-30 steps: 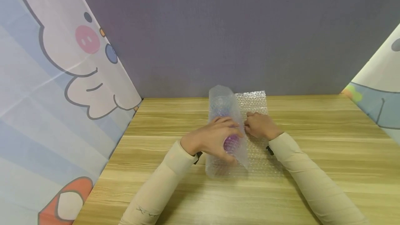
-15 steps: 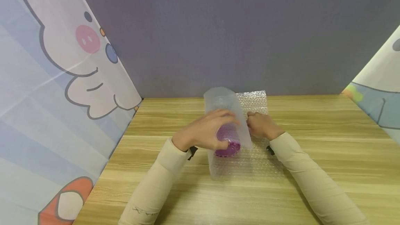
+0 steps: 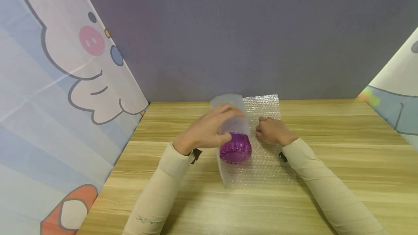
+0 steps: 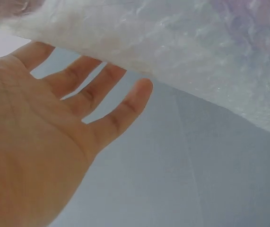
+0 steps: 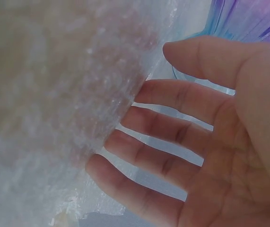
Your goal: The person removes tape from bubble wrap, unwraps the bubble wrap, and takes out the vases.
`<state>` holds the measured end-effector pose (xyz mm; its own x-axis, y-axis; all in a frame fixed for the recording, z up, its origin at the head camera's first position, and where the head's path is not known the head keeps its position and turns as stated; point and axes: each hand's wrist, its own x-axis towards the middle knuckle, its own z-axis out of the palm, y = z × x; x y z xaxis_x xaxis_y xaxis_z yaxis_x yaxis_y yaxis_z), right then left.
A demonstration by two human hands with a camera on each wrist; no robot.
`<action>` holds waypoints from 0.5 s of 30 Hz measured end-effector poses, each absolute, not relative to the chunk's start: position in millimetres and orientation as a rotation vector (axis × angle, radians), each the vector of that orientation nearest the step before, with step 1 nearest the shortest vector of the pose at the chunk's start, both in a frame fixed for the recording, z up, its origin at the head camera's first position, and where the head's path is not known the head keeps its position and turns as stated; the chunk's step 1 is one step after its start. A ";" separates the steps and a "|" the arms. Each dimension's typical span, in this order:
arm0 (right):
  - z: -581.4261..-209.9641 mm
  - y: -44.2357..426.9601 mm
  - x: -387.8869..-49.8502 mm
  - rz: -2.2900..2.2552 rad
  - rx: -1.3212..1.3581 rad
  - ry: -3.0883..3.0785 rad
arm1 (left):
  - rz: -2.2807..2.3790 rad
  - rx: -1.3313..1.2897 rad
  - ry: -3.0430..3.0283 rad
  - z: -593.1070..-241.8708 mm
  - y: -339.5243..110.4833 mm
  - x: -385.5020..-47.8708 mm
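A ribbed purple glass vase (image 3: 236, 149) lies on bubble wrap (image 3: 261, 108) in the head view, its base facing me. A flap of the wrap covers the vase's far part, and my left hand (image 3: 210, 126) is over it with thumb and fingers spread. In the left wrist view the left fingers (image 4: 125, 109) are apart, their tips at the wrap's edge. My right hand (image 3: 272, 130) rests on the wrap to the right of the vase. Its fingers (image 5: 144, 194) look extended in the right wrist view, tips against the sheet. There, blue and purple glass (image 5: 248, 21) shows behind the thumb.
Under everything is a wood-grain table (image 3: 326, 162). A grey panel (image 3: 245, 35) stands along its far edge. Cloths with cartoon prints hang at the left (image 3: 58, 93) and the right (image 3: 395, 97).
My left hand has shifted left and away from me. The wrap flap has moved back with it, baring more of the purple base. The right hand has barely moved.
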<state>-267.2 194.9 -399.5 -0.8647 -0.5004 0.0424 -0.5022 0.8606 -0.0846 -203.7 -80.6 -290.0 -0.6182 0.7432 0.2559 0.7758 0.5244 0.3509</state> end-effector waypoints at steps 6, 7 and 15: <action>-399.5 195.1 -266.3 0.155 0.806 -3.018 | -0.665 -1.225 -2.685 -289.1 -83.7 -205.8; -399.5 195.0 -266.1 0.154 0.806 -3.018 | -0.657 -1.214 -2.687 -289.0 -84.2 -206.4; -398.7 194.9 -265.7 0.146 0.816 -3.002 | -0.644 -1.143 -2.689 -287.2 -89.9 -209.4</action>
<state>-265.7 194.9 -398.7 -0.8624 -0.5036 0.0509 -0.5062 0.8584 -0.0834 -209.4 -89.9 -287.2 -0.6987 0.6505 0.2976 0.7148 0.6177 0.3280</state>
